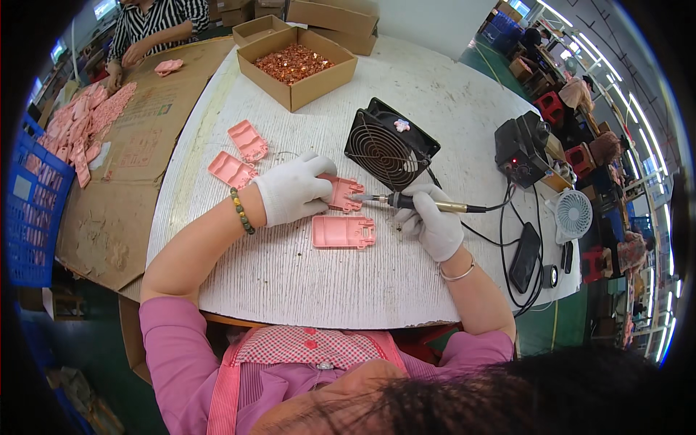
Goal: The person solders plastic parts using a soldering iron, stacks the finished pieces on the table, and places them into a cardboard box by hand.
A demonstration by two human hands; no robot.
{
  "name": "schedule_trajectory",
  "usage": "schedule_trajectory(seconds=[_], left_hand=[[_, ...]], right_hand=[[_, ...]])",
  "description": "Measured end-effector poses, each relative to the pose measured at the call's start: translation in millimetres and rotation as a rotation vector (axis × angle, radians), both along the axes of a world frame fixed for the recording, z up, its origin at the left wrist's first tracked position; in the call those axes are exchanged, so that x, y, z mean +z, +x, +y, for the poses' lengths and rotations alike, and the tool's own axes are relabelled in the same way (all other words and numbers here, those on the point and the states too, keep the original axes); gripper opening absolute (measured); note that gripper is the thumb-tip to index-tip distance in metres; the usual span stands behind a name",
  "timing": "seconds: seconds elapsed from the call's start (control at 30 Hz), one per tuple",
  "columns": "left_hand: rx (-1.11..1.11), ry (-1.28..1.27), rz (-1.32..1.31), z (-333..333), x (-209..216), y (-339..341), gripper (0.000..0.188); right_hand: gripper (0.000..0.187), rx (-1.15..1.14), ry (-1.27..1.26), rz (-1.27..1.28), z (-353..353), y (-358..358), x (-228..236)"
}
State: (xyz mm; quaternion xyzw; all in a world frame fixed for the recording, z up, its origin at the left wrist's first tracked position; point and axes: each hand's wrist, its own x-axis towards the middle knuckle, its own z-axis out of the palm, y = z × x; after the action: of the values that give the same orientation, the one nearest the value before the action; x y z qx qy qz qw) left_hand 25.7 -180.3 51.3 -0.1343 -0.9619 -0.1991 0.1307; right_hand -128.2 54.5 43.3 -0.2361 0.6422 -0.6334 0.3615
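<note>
My left hand (pixel 296 190), in a white glove, is closed on a pink plastic case half (pixel 342 193) and keeps it on the table. In my gloved right hand (pixel 433 220) is a soldering iron (pixel 391 200), its tip pointing left at the right end of that piece. The tip touches or nearly touches the plastic; which, I cannot tell. Just below lies another pink case half (pixel 344 232), open side up. Two more pink shells, an upper one (pixel 248 141) and a lower one (pixel 232 170), rest beyond my left wrist.
A black fan (pixel 390 145) stands behind the iron. Farther back is a cardboard box (pixel 293 93) of small copper-coloured parts. On the right are a black soldering station (pixel 520 154), cables, a phone (pixel 525 258) and a small white fan (pixel 573 214). A co-worker (pixel 156 32) sits far left, by pink parts.
</note>
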Motion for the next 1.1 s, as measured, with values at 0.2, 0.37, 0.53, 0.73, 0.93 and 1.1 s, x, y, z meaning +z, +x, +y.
schedule_trajectory(seconds=[0.2,0.37,0.53,0.73,0.93,1.1], left_hand=[[-0.052,0.092,-0.027,-5,4,1,0.01],[0.327,-0.063,-0.025,-38,1,0,0.01],[0.725,-0.315,0.04,-91,-15,19,0.03],[0.705,-0.063,-0.093,-115,-13,20,0.014],[0.741,0.034,0.021,-65,-6,3,0.014],[0.52,0.133,0.034,-26,-12,-1,0.013]], right_hand=[[0.023,-0.059,-0.148,-0.147,0,-2,-2],[0.023,-0.05,-0.172,-0.159,0,-3,-5],[0.023,-0.049,-0.147,-0.166,1,-2,0],[0.023,-0.024,-0.167,-0.149,0,-3,-2],[0.023,-0.051,-0.19,-0.166,1,-4,-2],[0.024,-0.043,-0.205,-0.163,0,-3,0]])
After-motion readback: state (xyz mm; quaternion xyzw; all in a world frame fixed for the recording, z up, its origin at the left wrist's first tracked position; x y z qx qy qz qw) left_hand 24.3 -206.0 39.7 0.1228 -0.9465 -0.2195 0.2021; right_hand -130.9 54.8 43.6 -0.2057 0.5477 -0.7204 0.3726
